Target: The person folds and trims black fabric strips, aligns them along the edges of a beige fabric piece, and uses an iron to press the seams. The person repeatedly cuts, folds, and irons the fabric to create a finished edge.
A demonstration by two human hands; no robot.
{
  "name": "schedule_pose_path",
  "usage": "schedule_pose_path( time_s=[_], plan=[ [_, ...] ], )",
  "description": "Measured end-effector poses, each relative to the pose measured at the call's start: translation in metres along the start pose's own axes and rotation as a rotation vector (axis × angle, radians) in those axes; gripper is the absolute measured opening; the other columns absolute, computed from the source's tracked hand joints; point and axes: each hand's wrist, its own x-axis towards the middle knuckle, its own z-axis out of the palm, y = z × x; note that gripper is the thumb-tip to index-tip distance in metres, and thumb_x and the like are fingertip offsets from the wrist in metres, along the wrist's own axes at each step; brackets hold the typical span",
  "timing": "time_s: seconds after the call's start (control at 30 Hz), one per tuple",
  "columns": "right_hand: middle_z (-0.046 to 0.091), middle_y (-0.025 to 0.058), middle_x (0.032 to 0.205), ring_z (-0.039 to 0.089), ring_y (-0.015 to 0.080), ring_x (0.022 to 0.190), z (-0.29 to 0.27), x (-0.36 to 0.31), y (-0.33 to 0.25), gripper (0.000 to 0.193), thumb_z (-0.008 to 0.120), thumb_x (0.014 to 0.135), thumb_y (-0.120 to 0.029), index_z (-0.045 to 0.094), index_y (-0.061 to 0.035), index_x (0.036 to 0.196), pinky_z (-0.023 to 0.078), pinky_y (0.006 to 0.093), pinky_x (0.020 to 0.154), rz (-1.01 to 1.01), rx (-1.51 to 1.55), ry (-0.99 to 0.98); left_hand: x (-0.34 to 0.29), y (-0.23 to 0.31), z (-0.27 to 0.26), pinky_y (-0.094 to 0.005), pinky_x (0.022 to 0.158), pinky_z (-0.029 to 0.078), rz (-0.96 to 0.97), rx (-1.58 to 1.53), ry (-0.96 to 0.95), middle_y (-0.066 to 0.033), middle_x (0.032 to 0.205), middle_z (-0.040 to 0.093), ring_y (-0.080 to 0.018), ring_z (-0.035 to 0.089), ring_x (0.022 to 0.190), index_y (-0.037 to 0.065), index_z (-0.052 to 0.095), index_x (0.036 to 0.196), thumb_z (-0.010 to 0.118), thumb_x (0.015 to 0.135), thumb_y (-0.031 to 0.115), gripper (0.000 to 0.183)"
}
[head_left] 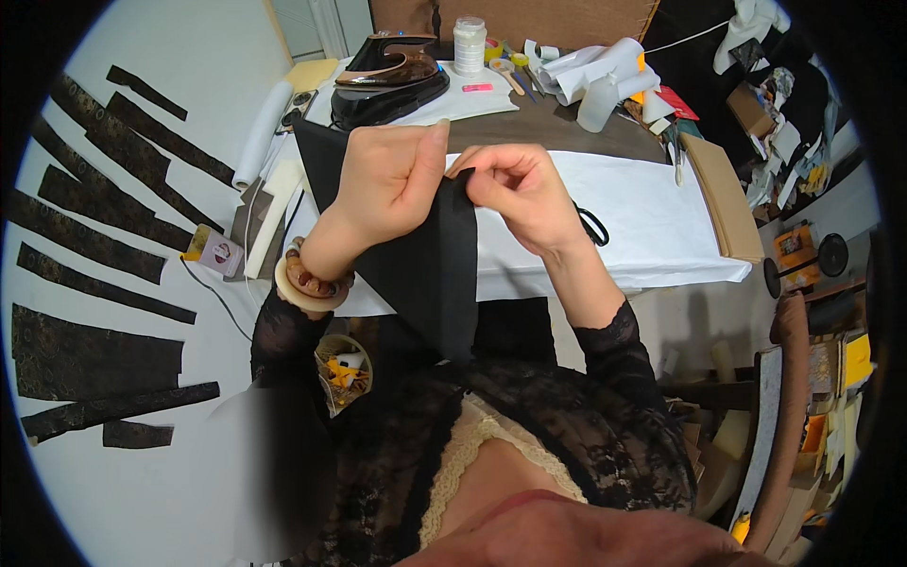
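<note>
A piece of black fabric (416, 260) hangs between my two hands, above the near edge of the table and down toward my lap. My left hand (392, 180) is closed in a fist on the fabric's upper edge, its thumb pointing up. With thumb and fingers, my right hand (520, 194) pinches the fabric's top corner, close beside the left. Whether a needle or thread is between the fingers is too small to tell. Partly behind my right wrist, the black handle of a pair of scissors (593, 227) lies on white paper (642, 208).
An iron (392, 71) rests on its black base at the back left, beside a white jar (470, 47). Paper rolls (595, 71) and a spray bottle (598, 102) stand at the back right. Dark patterned fabric pieces (94, 350) lie at left. A waste bin (345, 369) sits below.
</note>
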Motion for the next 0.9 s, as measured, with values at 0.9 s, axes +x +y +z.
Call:
schedule_pose_path(
  time_s=[0.9],
  plan=[
    [0.069,0.0012,0.090,0.063,0.0056,0.079,0.010,0.001,0.007,0.023,0.078,0.080,-0.003,0.063,-0.0009,0.098,0.051,0.0204,0.073,-0.088,0.091,-0.013,0.022,-0.014,-0.004,-0.0386,0.040,0.031,-0.130,0.160,-0.078,-0.0145,0.048,0.048,-0.0313,0.046,0.039,-0.001,0.052,0.054,0.053,0.096,0.014,0.045]
  ],
)
